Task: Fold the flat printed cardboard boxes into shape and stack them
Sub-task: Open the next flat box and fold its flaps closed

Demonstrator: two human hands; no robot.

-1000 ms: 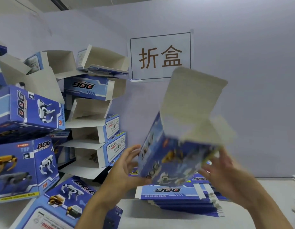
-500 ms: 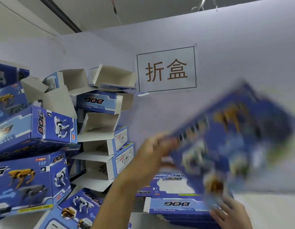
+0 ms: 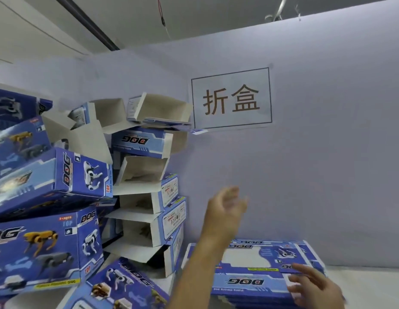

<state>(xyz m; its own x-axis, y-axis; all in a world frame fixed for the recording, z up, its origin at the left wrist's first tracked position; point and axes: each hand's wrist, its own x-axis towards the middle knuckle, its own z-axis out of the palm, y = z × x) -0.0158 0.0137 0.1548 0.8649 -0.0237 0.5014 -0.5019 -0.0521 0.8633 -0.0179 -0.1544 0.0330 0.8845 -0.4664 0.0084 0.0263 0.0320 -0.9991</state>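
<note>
Under right hand (image 3: 314, 286) (blurred) — flat boxes (image 3: 250, 264), seemingly untouched.

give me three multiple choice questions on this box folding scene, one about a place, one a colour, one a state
1. Where does the stack of flat boxes lie?
A. on the table below the wall sign
B. on top of the folded pile
C. on the floor

2. What is the main colour of the folded boxes at the left?
A. red
B. blue
C. green

3. What is the left hand doing?
A. gripping a folded box
B. pinching a flap
C. raised with fingers loose, holding nothing

Answers: 1 A, the flat boxes rest on the table beneath the sign. 2 B, their printed faces are blue. 3 C, nothing is in its grip; it is blurred in mid-air.
</note>
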